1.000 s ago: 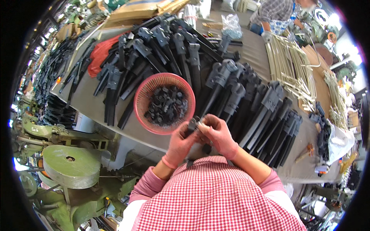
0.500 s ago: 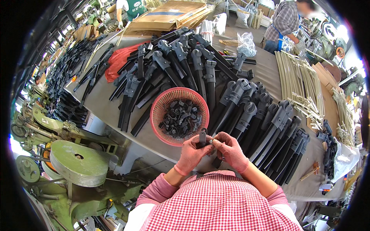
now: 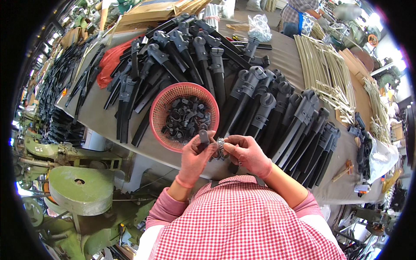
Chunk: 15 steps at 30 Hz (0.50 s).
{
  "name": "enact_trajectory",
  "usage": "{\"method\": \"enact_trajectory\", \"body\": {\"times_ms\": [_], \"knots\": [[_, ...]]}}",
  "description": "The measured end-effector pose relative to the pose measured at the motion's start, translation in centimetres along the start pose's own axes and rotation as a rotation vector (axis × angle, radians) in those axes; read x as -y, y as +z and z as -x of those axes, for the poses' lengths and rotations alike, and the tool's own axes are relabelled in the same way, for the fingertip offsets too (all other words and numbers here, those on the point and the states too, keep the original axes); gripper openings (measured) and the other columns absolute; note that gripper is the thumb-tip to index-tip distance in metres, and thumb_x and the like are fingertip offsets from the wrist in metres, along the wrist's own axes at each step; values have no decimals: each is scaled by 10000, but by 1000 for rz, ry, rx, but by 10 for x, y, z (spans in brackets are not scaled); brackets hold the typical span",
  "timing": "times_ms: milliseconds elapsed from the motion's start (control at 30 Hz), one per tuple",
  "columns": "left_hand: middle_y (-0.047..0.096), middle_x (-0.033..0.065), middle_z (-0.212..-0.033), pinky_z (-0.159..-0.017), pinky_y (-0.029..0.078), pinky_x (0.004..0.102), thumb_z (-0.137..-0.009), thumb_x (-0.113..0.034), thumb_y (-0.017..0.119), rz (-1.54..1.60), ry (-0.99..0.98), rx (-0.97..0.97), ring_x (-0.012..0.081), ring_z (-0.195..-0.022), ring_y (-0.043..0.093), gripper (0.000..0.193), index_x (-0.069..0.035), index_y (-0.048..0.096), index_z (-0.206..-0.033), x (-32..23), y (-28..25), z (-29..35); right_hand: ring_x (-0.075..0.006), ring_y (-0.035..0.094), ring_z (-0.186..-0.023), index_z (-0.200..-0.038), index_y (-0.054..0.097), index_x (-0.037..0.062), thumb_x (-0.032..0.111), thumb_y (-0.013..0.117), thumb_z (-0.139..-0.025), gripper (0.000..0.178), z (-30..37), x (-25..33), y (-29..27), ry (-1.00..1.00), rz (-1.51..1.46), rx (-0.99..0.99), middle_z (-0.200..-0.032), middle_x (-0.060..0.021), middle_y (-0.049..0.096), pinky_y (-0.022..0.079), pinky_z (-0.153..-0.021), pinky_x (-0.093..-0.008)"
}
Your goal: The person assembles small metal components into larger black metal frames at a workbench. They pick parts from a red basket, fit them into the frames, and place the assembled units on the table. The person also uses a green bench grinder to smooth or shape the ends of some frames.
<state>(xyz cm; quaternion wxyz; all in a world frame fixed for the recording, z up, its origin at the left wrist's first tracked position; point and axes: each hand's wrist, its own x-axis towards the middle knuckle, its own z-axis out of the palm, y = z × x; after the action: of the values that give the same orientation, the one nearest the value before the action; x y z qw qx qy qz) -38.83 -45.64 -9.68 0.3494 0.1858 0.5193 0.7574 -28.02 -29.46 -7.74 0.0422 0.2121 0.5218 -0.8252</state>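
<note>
Just in front of my apron, both hands are raised by the near rim of a pink plastic basket (image 3: 154, 125). My left hand (image 3: 193, 161) is closed around a small dark grey lever-shaped part (image 3: 203, 137), whose rounded flat end sticks up past the thumb. In my right hand (image 3: 251, 156), thumb and fingers pinch a silvery coiled piece that looks like springs (image 3: 221, 147), held close to the left fingertips. The basket holds many small dark clamp-like parts (image 3: 184, 117) and shiny bits of metal.
Black tubes with grey joint heads (image 3: 260, 115) lie fanned out right of the basket, with another heap (image 3: 173, 47) behind it. Pale rods (image 3: 325, 73) are stacked at the far right. A hammer (image 3: 343, 170) lies near the right edge. Green machinery (image 3: 82, 190) stands at left.
The whole view has shifted, so the table appears higher and further left. My hands have come slightly apart, and the silvery coiled piece now shows between them.
</note>
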Motion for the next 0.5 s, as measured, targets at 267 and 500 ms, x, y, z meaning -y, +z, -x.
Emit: {"method": "enact_trajectory", "body": {"times_ms": [267,500], "knots": [[680,50,-954,-693,529,235,-920,-56,704,-126,-140,358,100,-807,645,212,19,670,-1115,-20,-16,-9,-26,458,-556,-1066,662,-23,270,688,-952,315,3,23,-7,369,-229,215,-781,-1,595,290,-460,-148],[668,34,-803,-618,502,219,-916,-24,688,-317,-74,196,82,-703,622,98,12,651,-1000,-17,-6,-8,-47,525,-657,-1094,713,0,240,690,-942,285,11,29,-5,44,314,46,-897,-15,687,428,-584,-211]]}}
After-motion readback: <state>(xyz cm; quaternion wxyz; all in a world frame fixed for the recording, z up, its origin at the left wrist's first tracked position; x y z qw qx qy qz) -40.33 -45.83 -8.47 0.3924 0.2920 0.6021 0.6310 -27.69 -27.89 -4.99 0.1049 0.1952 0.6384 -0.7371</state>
